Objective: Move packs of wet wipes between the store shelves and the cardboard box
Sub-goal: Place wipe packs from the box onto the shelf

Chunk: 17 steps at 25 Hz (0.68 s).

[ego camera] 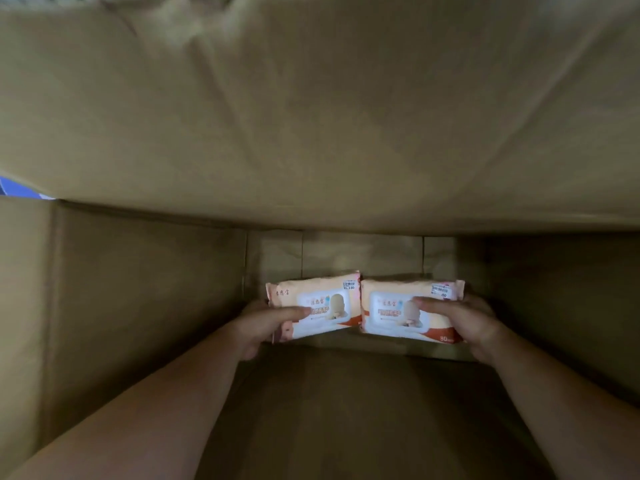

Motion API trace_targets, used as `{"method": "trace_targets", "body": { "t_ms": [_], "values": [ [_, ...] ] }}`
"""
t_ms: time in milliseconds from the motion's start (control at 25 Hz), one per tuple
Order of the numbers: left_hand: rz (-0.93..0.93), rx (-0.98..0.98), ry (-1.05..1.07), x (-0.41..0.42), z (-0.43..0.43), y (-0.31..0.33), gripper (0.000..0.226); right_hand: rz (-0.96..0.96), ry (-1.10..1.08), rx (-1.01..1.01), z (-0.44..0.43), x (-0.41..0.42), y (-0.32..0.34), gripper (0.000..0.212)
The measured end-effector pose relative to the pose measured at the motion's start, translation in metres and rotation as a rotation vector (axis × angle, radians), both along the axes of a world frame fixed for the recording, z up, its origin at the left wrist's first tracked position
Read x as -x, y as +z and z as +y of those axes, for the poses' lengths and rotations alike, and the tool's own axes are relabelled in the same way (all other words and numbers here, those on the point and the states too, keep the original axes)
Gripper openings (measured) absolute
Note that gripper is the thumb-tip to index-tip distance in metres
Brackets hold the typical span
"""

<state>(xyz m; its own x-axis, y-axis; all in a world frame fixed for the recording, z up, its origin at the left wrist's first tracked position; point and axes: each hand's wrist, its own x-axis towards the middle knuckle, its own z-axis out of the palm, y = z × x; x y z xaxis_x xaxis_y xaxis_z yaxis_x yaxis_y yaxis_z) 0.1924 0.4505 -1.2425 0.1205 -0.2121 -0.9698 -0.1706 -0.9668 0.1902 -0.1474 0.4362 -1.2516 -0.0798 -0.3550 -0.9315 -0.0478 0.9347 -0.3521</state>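
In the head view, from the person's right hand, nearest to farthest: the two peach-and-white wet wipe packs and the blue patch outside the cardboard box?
1. Right peach-and-white wet wipe pack, gripped by the right hand.
2. Left peach-and-white wet wipe pack, beside it, held by the left hand.
3. Blue patch, far left, outside the brown cardboard box.

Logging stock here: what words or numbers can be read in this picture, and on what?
"80": lower right corner of the right pack, gripped by the right hand.
"3.00": left sticker, on the left pack in the left hand.
"00": right sticker; its other print is blurred.
Chinese characters on both packs: too blurred to read.
Box: no print visible.
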Motion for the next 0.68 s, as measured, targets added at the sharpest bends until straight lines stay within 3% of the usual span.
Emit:
{"method": "trace_targets", "body": {
  "t_ms": [120, 320, 600, 680],
  "values": [
    [-0.085, 0.108, -0.022, 0.012, -0.004, 0.025, 0.040, 0.007, -0.028, 0.034, 0.001, -0.004, 0.029, 0.039],
    [-0.086, 0.184, -0.054, -0.001, -0.013, 0.127, 0.035, -0.101, -0.058, 0.089, 0.001, -0.015, 0.128, 0.043],
    [-0.002, 0.265, -0.134, -0.035, -0.031, 0.350, 0.031, -0.215, -0.145, 0.123, 0.003, -0.022, 0.324, 0.106],
    [0.032, 0.298, -0.150, -0.045, -0.037, 0.413, 0.042, -0.246, -0.140, 0.176, 0.002, -0.022, 0.388, 0.106]
  ]
}}
